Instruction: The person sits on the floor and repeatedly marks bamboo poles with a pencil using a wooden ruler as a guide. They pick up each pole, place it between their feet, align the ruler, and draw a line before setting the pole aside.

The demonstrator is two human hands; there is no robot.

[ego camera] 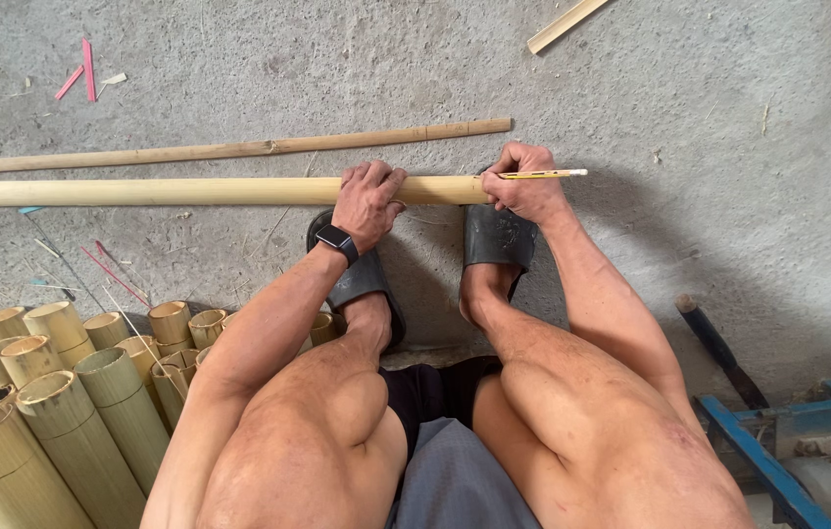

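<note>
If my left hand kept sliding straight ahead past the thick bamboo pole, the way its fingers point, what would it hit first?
Likely the thinner bamboo stick lying on the concrete floor just beyond the thick pale bamboo pole that the left hand grips. Only bare floor seems to lie between them.

Pale bamboo pole (190, 191) lies flat across concrete; yellow pencil (543, 174) at its end.

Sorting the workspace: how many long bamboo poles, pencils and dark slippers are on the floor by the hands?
Long bamboo poles: 2, thick and thin
Pencils: 1
Dark slippers: 2, left and right
Total: 5
</note>
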